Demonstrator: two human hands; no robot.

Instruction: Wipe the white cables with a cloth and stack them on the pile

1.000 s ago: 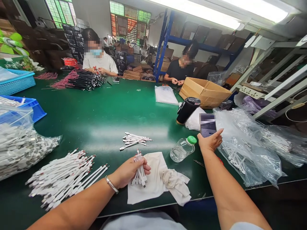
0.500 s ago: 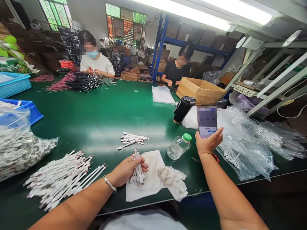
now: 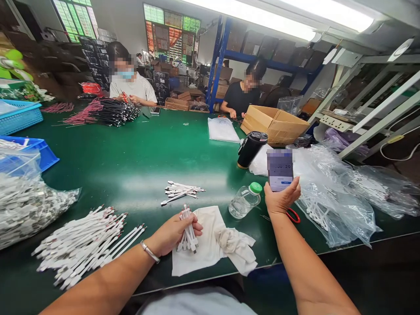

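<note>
Left hand (image 3: 173, 235) is closed around a small bundle of white cables (image 3: 188, 234), the ends poking out below the fingers, just above a flat white cloth (image 3: 193, 251). There's a metal bangle (image 3: 150, 252) on that wrist. Right hand (image 3: 282, 197) is up off the table, gripping a smartphone (image 3: 280, 170) upright with the screen facing the wearer. The screen's mostly blurred out, but it looks like a timer or clock.

Right by the cloth there's a crumpled rag (image 3: 236, 249). Red-handled scissors (image 3: 293, 215) sit just below the right hand, and a clear water bottle (image 3: 245, 201) with a green cap lies on its side between the hands. To the left is a big loose pile of white cables (image 3: 82, 245), and a smaller pile of white cables (image 3: 180, 192) sits further up the green workbench (image 3: 108, 162). A stuffed plastic bag of cables (image 3: 22, 208) is at the far left, and a clear plastic bag (image 3: 331, 205) is off to the right.

Further out: a black tumbler (image 3: 251, 149), a cardboard box (image 3: 274, 126), and a bundle of black and red wires (image 3: 105, 111). Two co-workers (image 3: 131, 85) (image 3: 241, 98) sit across the bench, hands busy, in front of a blue shelving rack (image 3: 216, 57).
</note>
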